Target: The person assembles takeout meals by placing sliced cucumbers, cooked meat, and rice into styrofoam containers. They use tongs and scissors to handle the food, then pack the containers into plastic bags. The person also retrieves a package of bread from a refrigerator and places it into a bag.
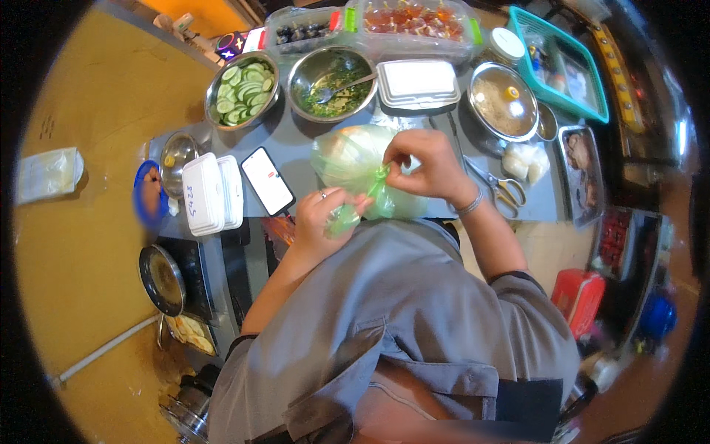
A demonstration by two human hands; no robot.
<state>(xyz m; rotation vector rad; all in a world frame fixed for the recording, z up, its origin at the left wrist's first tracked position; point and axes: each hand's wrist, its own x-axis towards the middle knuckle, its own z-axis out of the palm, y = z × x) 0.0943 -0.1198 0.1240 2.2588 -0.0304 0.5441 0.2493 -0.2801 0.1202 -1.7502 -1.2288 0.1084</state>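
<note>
A light green plastic bag [342,154] lies puffed out at the table's near edge, close to my body. Something pale shows faintly through its film; I cannot make out what. My left hand [323,214] is closed on a gathered part of the bag, with a bunch of green film bulging below its fingers. With thumb and forefinger, my right hand [423,164] pinches the bag's twisted neck. Left of the bag lies a phone [268,181] with a lit white screen. Scissors [505,192] rest to the right of my right wrist.
Along the back stand a bowl of cucumber slices [244,94], a bowl of chopped greens with a spoon [332,83], a white takeaway box [418,83] and a lidded bowl [504,101]. More white boxes [203,194] sit left. A teal basket [560,66] is far right; a pan [163,280] lower left.
</note>
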